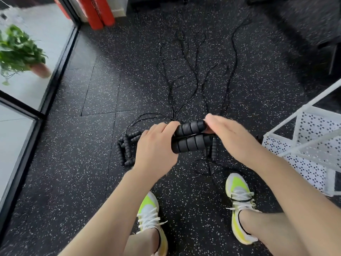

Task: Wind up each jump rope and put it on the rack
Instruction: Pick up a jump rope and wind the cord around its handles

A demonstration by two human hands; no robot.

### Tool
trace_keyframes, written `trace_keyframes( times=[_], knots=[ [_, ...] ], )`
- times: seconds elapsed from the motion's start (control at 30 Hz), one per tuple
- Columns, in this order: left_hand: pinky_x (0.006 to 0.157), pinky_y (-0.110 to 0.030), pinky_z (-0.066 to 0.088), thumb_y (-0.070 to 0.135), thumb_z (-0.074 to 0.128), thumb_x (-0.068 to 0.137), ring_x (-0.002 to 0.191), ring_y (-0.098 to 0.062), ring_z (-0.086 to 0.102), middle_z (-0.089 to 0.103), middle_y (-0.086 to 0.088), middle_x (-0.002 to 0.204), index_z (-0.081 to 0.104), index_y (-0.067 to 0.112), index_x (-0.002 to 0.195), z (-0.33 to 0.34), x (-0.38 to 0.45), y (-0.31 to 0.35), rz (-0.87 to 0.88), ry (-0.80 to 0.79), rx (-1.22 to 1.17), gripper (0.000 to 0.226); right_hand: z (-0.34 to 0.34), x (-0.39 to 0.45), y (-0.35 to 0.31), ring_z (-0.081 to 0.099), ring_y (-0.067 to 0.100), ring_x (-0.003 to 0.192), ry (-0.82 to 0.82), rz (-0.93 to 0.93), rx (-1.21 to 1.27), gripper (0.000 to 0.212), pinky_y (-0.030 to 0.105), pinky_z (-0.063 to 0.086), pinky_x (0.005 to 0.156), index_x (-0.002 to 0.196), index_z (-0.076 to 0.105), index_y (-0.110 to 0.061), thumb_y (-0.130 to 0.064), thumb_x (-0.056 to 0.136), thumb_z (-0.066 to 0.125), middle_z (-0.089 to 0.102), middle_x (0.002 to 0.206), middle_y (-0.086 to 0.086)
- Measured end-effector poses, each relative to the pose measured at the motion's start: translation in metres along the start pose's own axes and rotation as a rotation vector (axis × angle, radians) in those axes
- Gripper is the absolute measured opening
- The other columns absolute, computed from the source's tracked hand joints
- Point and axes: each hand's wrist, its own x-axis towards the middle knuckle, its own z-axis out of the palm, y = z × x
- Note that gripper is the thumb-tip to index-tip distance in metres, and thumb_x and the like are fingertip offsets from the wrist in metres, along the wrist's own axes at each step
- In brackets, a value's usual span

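Note:
Two black ribbed foam handles (191,137) of one jump rope lie side by side between my hands above the floor. My left hand (156,150) grips their left ends with curled fingers. My right hand (230,133) holds their right ends, its fingers partly hidden behind the handles. Thin black cords (184,74) of several ropes trail away over the speckled floor. More black handles (125,148) lie on the floor left of my left hand, and others (213,150) lie just under my right hand. The white perforated metal rack (310,145) stands at the right.
My two feet in white and yellow shoes (239,200) stand below; a cord loop lies across the right shoe. A glass wall with a black frame (55,74) runs along the left, a potted plant (20,52) behind it. Red cylinders (99,13) stand at the back.

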Motion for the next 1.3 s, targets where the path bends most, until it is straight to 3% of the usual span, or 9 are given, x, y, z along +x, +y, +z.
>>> trace_keyframes(
  times=[0.13,0.4,0.53,0.67,0.77,0.87,0.97,1.07,1.3],
  knots=[
    [0.069,-0.037,0.043,0.010,0.073,0.067,0.080,-0.030,0.058,0.060,0.003,0.087,0.061,0.022,0.115,0.003,-0.001,0.000,0.027,0.012,0.045,0.051,0.004,0.000,0.006,0.070,0.012,0.086,-0.144,0.031,-0.055,0.066,0.040,0.051,0.092,0.092,0.074,-0.030,-0.086,0.083,0.041,0.076,0.088,-0.008],
    [0.065,-0.033,0.032,0.022,0.072,0.076,0.079,-0.026,0.056,0.056,0.006,0.086,0.055,0.023,0.112,0.003,-0.003,0.010,-0.046,-0.048,0.003,0.040,0.004,0.003,0.001,0.068,0.023,0.082,0.048,0.020,-0.074,0.041,0.045,0.055,0.078,0.085,0.073,-0.024,-0.063,0.073,0.077,0.073,0.078,-0.001],
    [0.062,-0.032,0.035,0.029,0.070,0.077,0.077,-0.025,0.057,0.056,0.009,0.085,0.050,0.027,0.102,-0.001,-0.002,0.015,-0.064,-0.059,-0.041,0.032,0.006,0.005,0.006,0.067,0.028,0.072,0.077,-0.008,0.047,0.050,0.049,0.054,0.076,0.080,0.069,-0.020,-0.068,0.069,0.076,0.073,0.075,0.004],
    [0.065,-0.034,0.045,0.031,0.072,0.077,0.077,-0.020,0.056,0.059,0.012,0.086,0.050,0.032,0.099,-0.015,-0.002,0.023,-0.139,-0.055,-0.252,0.031,-0.002,0.007,0.005,0.034,0.022,0.069,-0.023,-0.103,0.394,0.072,0.043,0.030,0.072,0.076,0.049,-0.001,-0.072,0.089,0.056,0.039,0.073,0.010],
    [0.068,-0.034,0.045,0.029,0.074,0.076,0.077,-0.019,0.055,0.059,0.014,0.083,0.054,0.033,0.100,-0.024,-0.001,0.027,-0.163,-0.023,-0.345,0.032,-0.004,0.008,0.005,0.033,0.017,0.068,-0.053,-0.176,0.559,0.056,0.035,0.030,0.071,0.073,0.059,-0.009,-0.063,0.087,0.065,0.038,0.072,0.009],
    [0.067,-0.035,0.047,0.028,0.073,0.076,0.073,-0.019,0.055,0.058,0.015,0.077,0.051,0.034,0.092,-0.027,0.001,0.029,-0.223,0.001,-0.337,0.028,0.000,0.009,0.003,0.037,0.015,0.060,0.046,-0.169,0.417,0.053,0.030,0.034,0.068,0.076,0.058,-0.004,-0.052,0.098,0.058,0.046,0.063,0.004],
    [0.067,-0.038,0.050,0.027,0.071,0.077,0.070,-0.024,0.058,0.060,0.009,0.070,0.044,0.027,0.082,-0.028,0.006,0.030,-0.338,0.042,-0.360,0.028,0.009,0.004,-0.001,0.043,0.009,0.047,0.110,-0.182,0.280,0.031,0.021,0.035,0.049,0.082,0.067,-0.021,-0.029,0.107,0.048,0.061,0.061,-0.005],
    [0.063,-0.037,0.047,0.025,0.068,0.079,0.070,-0.025,0.056,0.060,0.006,0.067,0.045,0.024,0.083,-0.030,0.012,0.027,-0.429,0.036,-0.307,0.024,0.028,-0.002,-0.002,0.050,0.007,0.045,0.106,-0.140,0.082,0.024,0.019,0.040,0.048,0.101,0.068,-0.028,-0.029,0.108,0.044,0.069,0.070,-0.004],
    [0.057,-0.033,0.033,0.019,0.062,0.081,0.070,-0.027,0.048,0.055,0.006,0.079,0.049,0.026,0.094,-0.025,0.012,0.013,-0.346,-0.051,0.001,0.020,0.040,-0.021,-0.016,0.052,0.017,0.061,0.029,-0.138,-0.601,0.026,0.034,0.037,0.054,0.086,0.045,-0.020,-0.035,0.107,0.039,0.054,0.072,-0.005]
  ],
)
